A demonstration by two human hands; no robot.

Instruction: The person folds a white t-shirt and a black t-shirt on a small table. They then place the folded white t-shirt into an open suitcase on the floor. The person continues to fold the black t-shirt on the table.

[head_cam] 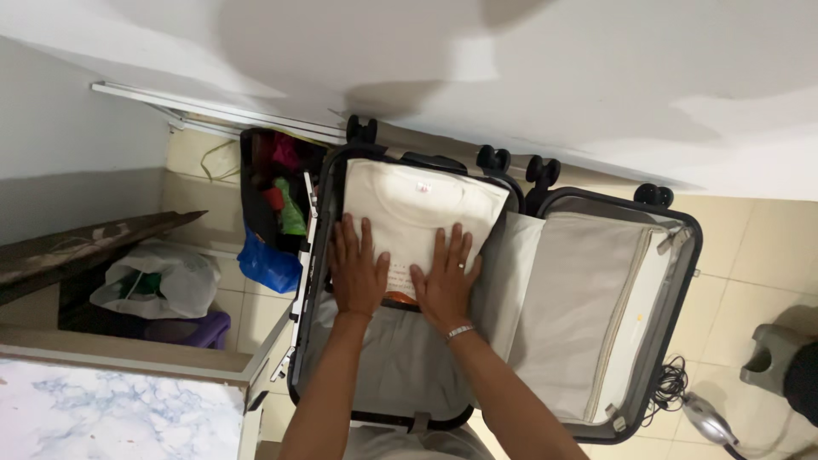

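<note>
A: Where are the hands, relative to the open suitcase?

B: Both lie inside its left half. The left hand and the right hand are flat, fingers spread apart, palms pressing down on a folded cream shirt. They grip nothing; they only rest on it, side by side but not touching each other.

A: And the shirt itself?

B: It lies in the upper part of that half, near the wheels. Under its lower edge, between the hands, something orange shows a little, but I cannot tell what it is.

A: What is in the other half of the suitcase?

B: Only the grey zipped lining; what is behind it is hidden.

A: Anything outside the suitcase?

B: Just left of it stands a dark bag with coloured things inside, hard to make out, and a blue bag. Further left is a white plastic bag. Right of the suitcase, a black cable lies on the floor, and a grey thing is cut off by the frame edge.
</note>
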